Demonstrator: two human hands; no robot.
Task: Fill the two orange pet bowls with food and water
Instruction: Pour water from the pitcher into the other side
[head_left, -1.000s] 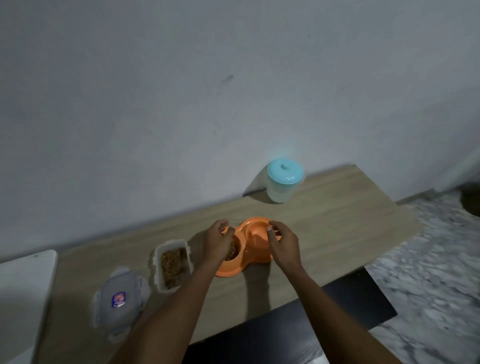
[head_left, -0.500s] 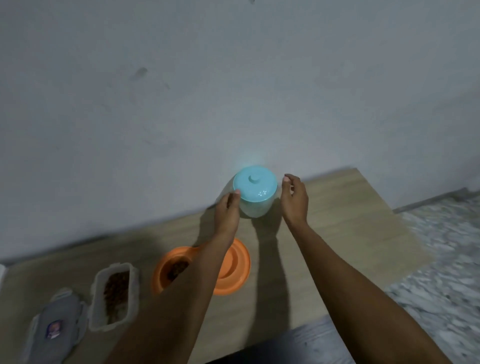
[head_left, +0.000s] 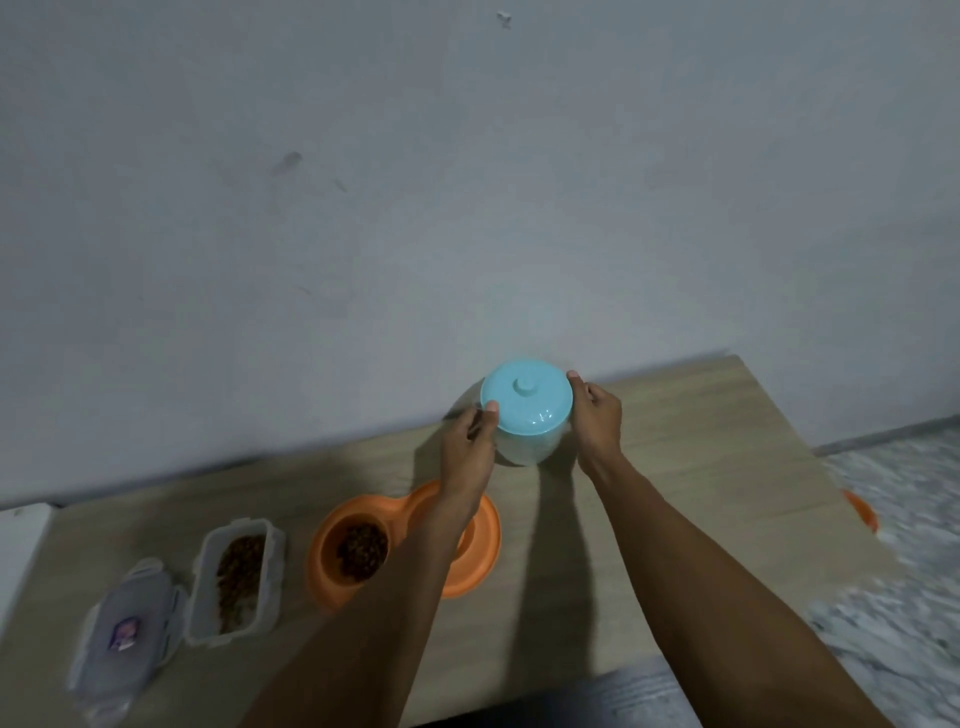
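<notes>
A person's two bare hands close on a pale jar (head_left: 527, 447) at the back of a wooden worktop (head_left: 701, 467), just in front of a grey wall (head_left: 467, 208). The left hand (head_left: 467, 441) takes the jar's left side, thumb against the rim of its turquoise lid (head_left: 525, 397). The right hand (head_left: 597, 421) takes the right side, a fingertip at the same rim. Each grip is curled round the jar, which stands upright on the worktop with its lid on.

The orange pet bowl (head_left: 483, 540), a joined pair of dishes, sits nearer the person, apart from the jar. Its left dish holds brown kibble (head_left: 363, 548). The left forearm crosses the right dish and hides most of it, so its contents cannot be told.

Left of the bowl stands an open clear food container (head_left: 236, 582) with more kibble inside. Its clip-on lid (head_left: 124, 629) lies flat just beside it, near the worktop's left end. A marbled floor (head_left: 909, 571) shows at right, where a small orange object (head_left: 862, 512) lies near the worktop's edge.
</notes>
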